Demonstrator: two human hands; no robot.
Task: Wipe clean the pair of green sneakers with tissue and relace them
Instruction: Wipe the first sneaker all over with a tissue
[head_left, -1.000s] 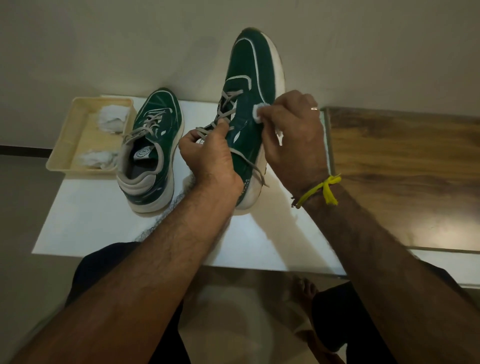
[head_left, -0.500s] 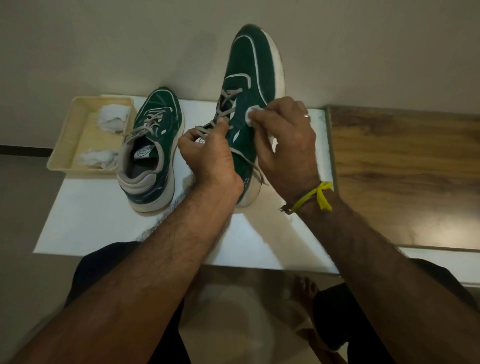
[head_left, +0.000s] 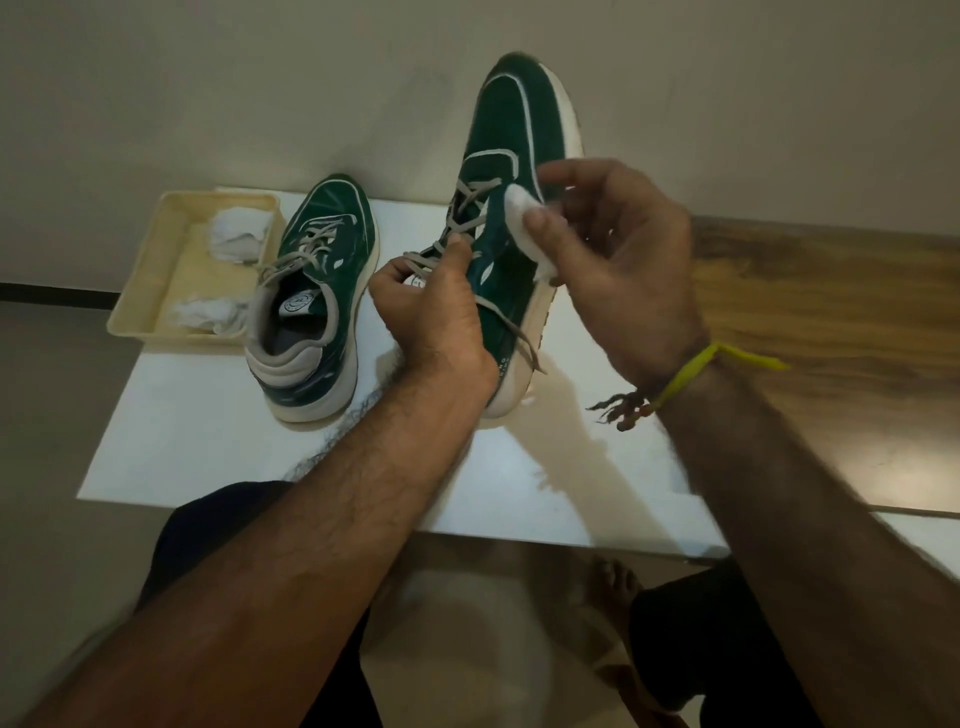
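Sneaker (head_left: 511, 208) stands heel-down on the white board (head_left: 218, 457), toe up, gripped at the collar by the left hand (head_left: 434, 317). The right hand (head_left: 618, 260) pinches the tissue (head_left: 527, 228); it has turned palm-up and the wad has slid back down the side since a second ago, so wiping looks unfinished. Its mate (head_left: 317, 291) sits left of it, beside the tray (head_left: 156, 270).

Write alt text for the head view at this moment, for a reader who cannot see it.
The left hand grips a green sneaker tilted toe-up on a white table, while the right hand pinches a white tissue at its side. The second sneaker stands beside a cream tray holding crumpled tissues.
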